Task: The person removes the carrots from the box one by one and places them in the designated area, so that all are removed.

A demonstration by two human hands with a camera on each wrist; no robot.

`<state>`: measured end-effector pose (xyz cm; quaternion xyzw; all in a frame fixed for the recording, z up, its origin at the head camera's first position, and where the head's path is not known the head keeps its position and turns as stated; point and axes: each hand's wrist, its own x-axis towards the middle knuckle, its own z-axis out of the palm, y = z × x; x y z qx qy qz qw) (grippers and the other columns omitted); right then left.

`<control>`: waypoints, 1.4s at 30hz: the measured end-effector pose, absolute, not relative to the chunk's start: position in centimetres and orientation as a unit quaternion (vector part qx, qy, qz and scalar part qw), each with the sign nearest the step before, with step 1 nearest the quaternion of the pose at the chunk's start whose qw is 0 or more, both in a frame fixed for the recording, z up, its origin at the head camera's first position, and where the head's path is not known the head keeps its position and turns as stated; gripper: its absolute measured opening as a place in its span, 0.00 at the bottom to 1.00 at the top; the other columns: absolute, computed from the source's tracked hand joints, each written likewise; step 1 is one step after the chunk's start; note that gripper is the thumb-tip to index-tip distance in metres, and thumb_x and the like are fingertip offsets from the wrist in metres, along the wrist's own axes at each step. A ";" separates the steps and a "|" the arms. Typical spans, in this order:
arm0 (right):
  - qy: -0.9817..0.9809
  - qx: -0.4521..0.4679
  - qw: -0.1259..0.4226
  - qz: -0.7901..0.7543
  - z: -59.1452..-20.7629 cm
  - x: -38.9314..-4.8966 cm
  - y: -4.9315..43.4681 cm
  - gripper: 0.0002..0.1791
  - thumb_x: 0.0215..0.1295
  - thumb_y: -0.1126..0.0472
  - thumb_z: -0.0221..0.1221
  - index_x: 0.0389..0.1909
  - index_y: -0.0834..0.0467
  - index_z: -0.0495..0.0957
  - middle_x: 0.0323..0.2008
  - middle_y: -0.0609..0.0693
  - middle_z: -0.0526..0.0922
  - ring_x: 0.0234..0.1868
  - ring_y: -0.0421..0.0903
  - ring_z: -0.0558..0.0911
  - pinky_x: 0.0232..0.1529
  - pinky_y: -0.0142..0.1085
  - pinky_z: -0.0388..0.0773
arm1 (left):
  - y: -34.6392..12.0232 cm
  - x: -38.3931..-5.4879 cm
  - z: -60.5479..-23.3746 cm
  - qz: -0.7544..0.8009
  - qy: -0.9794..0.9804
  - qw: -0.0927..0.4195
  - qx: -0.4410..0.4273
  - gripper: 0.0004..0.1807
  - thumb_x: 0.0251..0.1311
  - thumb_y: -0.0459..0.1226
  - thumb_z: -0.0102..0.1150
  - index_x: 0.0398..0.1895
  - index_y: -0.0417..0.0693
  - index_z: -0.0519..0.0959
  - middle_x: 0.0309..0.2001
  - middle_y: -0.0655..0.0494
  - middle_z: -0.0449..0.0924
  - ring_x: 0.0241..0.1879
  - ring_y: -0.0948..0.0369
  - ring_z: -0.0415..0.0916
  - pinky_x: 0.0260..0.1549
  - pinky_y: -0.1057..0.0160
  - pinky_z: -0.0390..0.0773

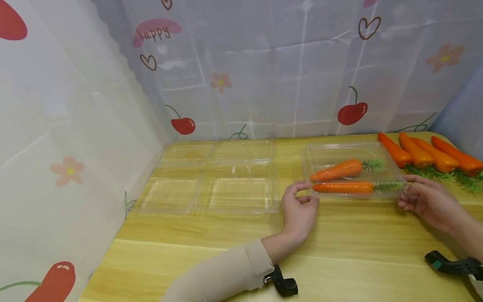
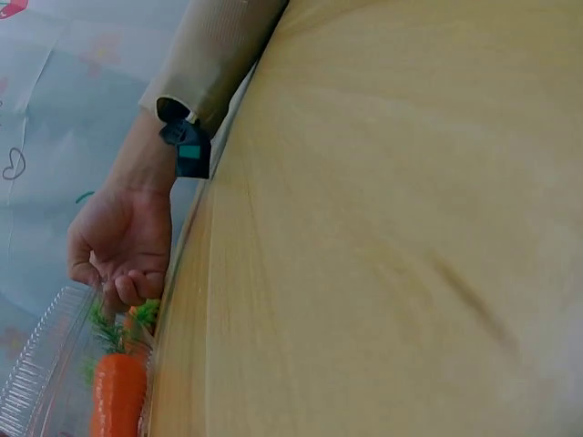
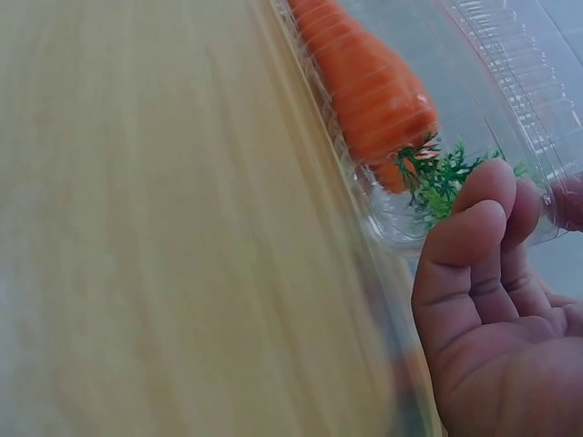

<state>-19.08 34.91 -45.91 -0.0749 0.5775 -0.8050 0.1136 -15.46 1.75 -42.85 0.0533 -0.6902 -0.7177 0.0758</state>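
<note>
A clear plastic clamshell box (image 1: 328, 154) lies on the wooden table in the head view, with two orange carrots inside. The rear carrot (image 1: 341, 169) is tilted; the front carrot (image 1: 343, 188) runs along the near wall, seen through its ridges. Green tops point right on both. My left hand (image 1: 299, 212) pinches the box's near left corner, thumb and fingers bent around it. At the near right corner my right hand (image 1: 434, 201) grips the rim, fingers curled beside the carrot greens (image 3: 446, 187) in the right wrist view.
Two open, see-through clamshell boxes (image 1: 241, 193) lie side by side on the left of the table. Several loose carrots (image 1: 441, 155) rest at the back right, close to the box. A printed curtain (image 1: 271, 84) hangs behind the table and along its left side.
</note>
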 end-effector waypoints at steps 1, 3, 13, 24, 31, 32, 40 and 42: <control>0.579 -0.079 0.115 -0.804 -45.9 -19.1 35.0 0.22 0.79 0.75 0.36 0.53 0.50 0.74 0.29 0.50 0.79 0.31 0.45 0.81 0.34 0.37 0.86 | 1.7 -15.4 -42.9 -0.721 -0.688 0.071 0.052 0.14 0.54 0.24 0.66 0.43 0.44 0.84 0.57 0.63 0.80 0.34 0.64 0.81 0.29 0.71 0.81; 0.580 -0.088 0.118 -0.802 -45.9 -19.0 35.0 0.23 0.78 0.75 0.35 0.53 0.51 0.75 0.30 0.51 0.79 0.31 0.45 0.81 0.34 0.37 0.87 | 1.6 -15.4 -43.0 -0.727 -0.682 0.060 0.050 0.14 0.54 0.24 0.65 0.43 0.43 0.83 0.60 0.64 0.80 0.36 0.64 0.82 0.30 0.70 0.81; 0.682 -0.078 0.113 -0.719 -45.2 -18.3 35.4 0.22 0.81 0.71 0.41 0.55 0.41 0.72 0.34 0.47 0.82 0.33 0.45 0.85 0.34 0.35 0.87 | 1.0 -15.5 -43.2 -0.739 -0.671 0.046 0.035 0.11 0.51 0.22 0.66 0.33 0.45 0.82 0.63 0.62 0.79 0.37 0.64 0.84 0.32 0.70 0.83; 0.887 -0.121 -0.069 -0.441 -44.0 -16.9 35.4 0.24 0.68 0.72 0.63 0.63 0.59 0.73 0.57 0.27 0.71 0.45 0.23 0.76 0.35 0.24 0.79 | 0.9 -15.9 -43.5 -0.741 -0.669 0.049 0.021 0.10 0.51 0.22 0.66 0.33 0.43 0.85 0.62 0.63 0.79 0.38 0.65 0.84 0.35 0.70 0.85; 0.871 -0.152 -0.097 -0.456 -44.5 -17.1 35.4 0.15 0.58 0.79 0.68 0.45 0.66 0.80 0.54 0.29 0.75 0.49 0.23 0.75 0.39 0.17 0.75 | 0.8 -15.8 -43.6 -0.744 -0.666 0.050 0.022 0.09 0.52 0.22 0.66 0.33 0.43 0.84 0.61 0.61 0.79 0.38 0.64 0.82 0.36 0.70 0.85; 0.872 -0.158 -0.101 -0.453 -44.5 -17.2 35.5 0.14 0.57 0.80 0.68 0.43 0.66 0.81 0.54 0.29 0.76 0.49 0.22 0.75 0.38 0.17 0.75 | 0.8 -15.8 -43.6 -0.744 -0.666 0.051 0.023 0.09 0.52 0.22 0.66 0.33 0.43 0.85 0.61 0.61 0.79 0.38 0.64 0.82 0.36 0.70 0.85; 0.884 -0.174 -0.114 -0.418 -44.2 -17.1 35.8 0.10 0.59 0.78 0.67 0.37 0.63 0.89 0.52 0.25 0.76 0.50 0.18 0.73 0.34 0.17 0.75 | 0.9 -15.8 -43.6 -0.741 -0.669 0.054 0.025 0.10 0.52 0.22 0.65 0.33 0.44 0.86 0.60 0.62 0.80 0.39 0.64 0.83 0.35 0.70 0.85; 0.888 -0.172 -0.115 -0.410 -44.0 -17.1 35.9 0.09 0.60 0.77 0.67 0.37 0.62 0.89 0.49 0.23 0.76 0.48 0.17 0.73 0.33 0.17 0.76 | 0.9 -15.8 -43.6 -0.742 -0.668 0.055 0.026 0.10 0.52 0.22 0.65 0.33 0.44 0.86 0.60 0.62 0.80 0.39 0.64 0.83 0.35 0.71 0.84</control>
